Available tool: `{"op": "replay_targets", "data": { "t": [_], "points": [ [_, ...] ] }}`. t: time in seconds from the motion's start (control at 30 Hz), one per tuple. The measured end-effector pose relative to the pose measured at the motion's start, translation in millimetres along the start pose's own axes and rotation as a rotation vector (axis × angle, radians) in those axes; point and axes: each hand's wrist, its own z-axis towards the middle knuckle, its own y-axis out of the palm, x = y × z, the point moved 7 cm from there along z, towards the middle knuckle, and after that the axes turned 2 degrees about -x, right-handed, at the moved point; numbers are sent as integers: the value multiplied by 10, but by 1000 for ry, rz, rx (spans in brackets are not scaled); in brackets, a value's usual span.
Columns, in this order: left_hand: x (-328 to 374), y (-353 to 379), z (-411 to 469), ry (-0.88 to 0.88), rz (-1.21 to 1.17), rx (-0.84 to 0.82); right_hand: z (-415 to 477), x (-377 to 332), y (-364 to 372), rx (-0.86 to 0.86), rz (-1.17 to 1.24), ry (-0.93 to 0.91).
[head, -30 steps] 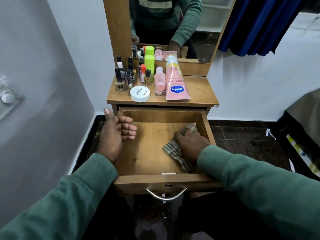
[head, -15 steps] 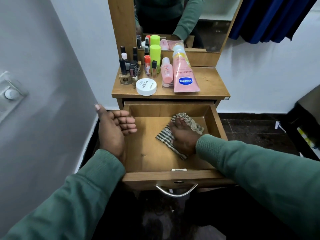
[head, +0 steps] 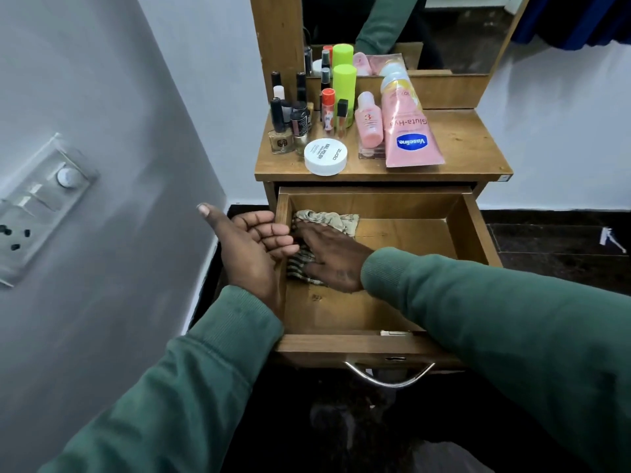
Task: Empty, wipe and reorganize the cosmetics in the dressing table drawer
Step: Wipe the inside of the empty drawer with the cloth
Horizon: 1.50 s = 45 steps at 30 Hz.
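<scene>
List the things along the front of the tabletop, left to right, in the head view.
Clear nail polish bottle → white round jar → small pink bottle → pink Vaseline tube.

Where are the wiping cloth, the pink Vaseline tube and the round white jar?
Wiping cloth [head: 329, 219]: head view, its crumpled far edge.
Pink Vaseline tube [head: 406, 126]: head view, body just above the logo.
Round white jar [head: 325, 156]: head view, middle of the lid.

Pink tube [head: 408, 131]: I read "Vaseline" and "Gluta-Hya".
Small pink bottle [head: 368, 126]: I see "3".
White jar [head: 325, 156], front edge of tabletop [head: 471, 145]: "NAIL POLISH", "ZUDIO".
</scene>
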Motion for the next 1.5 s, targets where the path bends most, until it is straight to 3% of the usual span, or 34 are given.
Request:
{"op": "replay_targets", "data": {
  "t": [0.33,0.73,1.03,1.17,1.33,1.5],
  "points": [
    [19,38,-15,17,54,-11,-52,-54,-116,69,173,40],
    [22,73,-58,22,66,-15,-610,-228,90,-268,255,-122],
    [15,67,-35,49,90,-37,-748,-485,94,-336,324,-203],
    [5,62,-8,28,86,-55,-886,-318,60,-395,385,-82],
    [5,53,14,34,100,-67,-1240,128,34,-439,860,228],
    [-5,51,12,51,100,-73,-1570,524,-75,-460,838,377]
  ]
}}
